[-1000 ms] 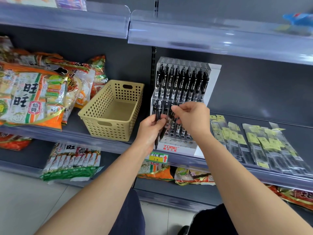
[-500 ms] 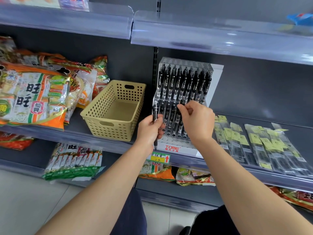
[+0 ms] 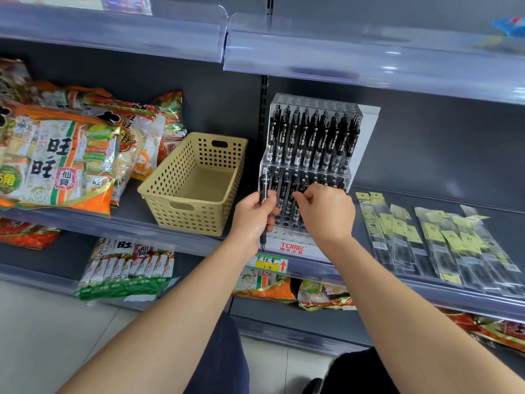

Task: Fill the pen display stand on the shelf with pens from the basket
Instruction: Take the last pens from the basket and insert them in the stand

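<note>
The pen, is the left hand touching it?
Touching. The head view shows the left hand with its fingers curled round the pen; the pen's top and tip stick out above and below the fist.

One view serves you: the camera on your head. It looks forward and down along both forearms, facing the shelf almost square-on at arm's reach. The pen display stand sits just right of centre, close; your left hand with its pen and your right hand lie directly before it. The basket falls left of centre. The upper shelf edge bounds the top, floor the lower left. Wide-angle bowing noted at the margins.
</note>
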